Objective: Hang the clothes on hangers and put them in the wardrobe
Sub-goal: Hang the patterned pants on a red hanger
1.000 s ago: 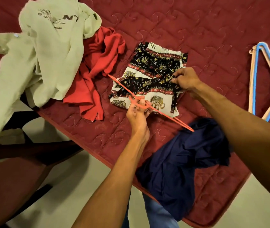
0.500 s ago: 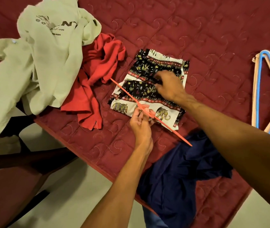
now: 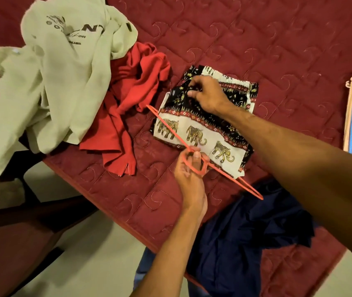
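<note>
- Head view: the left hand [image 3: 189, 176] grips a thin red hanger [image 3: 164, 123] at its hook, with the fingers curled through the loop.
- The hanger's long bar sticks out both ways from that grip. One end reaches up and away over the corner of the elephant shorts [image 3: 194, 133]. The other end points back toward the dark blue cloth [image 3: 245, 243].
- The right hand [image 3: 207, 95] is just past the left grip, on the black top part of the shorts. Its fingers curl down and seem to pinch a bit of the cloth.
- The shorts lie folded flat on the red quilt [image 3: 256, 39], right in front of the left grip and under the bar. They are not on the hanger yet.
- I think the pinch may catch only the top layer. Then the fold would fall open when the hand lifts, and the shorts would be hard to drape over the bar.
- The shorts look thin and slippery, so they could slide off a tilted bar.
- The far end of the bar is near the red top [image 3: 128, 108]. It could snag that and drag it along.
- The wardrobe is not in view.
</note>
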